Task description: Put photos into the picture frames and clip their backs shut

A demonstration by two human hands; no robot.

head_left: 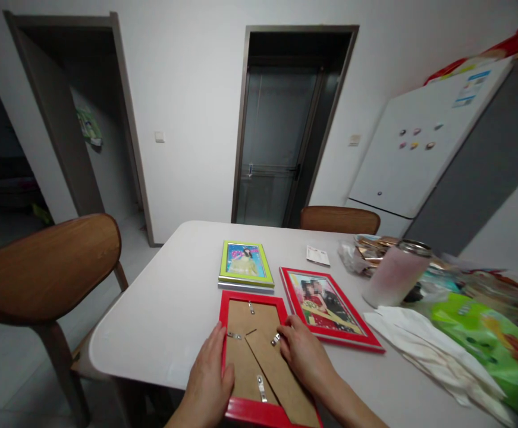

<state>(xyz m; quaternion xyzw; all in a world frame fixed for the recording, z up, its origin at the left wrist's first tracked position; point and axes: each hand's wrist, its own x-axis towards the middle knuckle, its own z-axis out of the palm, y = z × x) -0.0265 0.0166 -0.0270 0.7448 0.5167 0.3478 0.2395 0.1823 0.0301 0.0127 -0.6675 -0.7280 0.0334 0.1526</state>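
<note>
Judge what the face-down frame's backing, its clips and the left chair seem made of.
Backing: likely fibreboard or card, matte; dull brown. Clips: probably metal, polished; silvery with glints. Left chair: apparently wood or veneer, satin; brown with soft highlights.

On the table [160, 309], a face-down frame [255, 353] lies left of a face-up frame [327, 304], a bottle [396, 274] farther right

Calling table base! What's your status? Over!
Left grip along the left edge of red frame; right grip at a metal clip. Frame back side up. Second red frame close on the right, not covering it.
</note>
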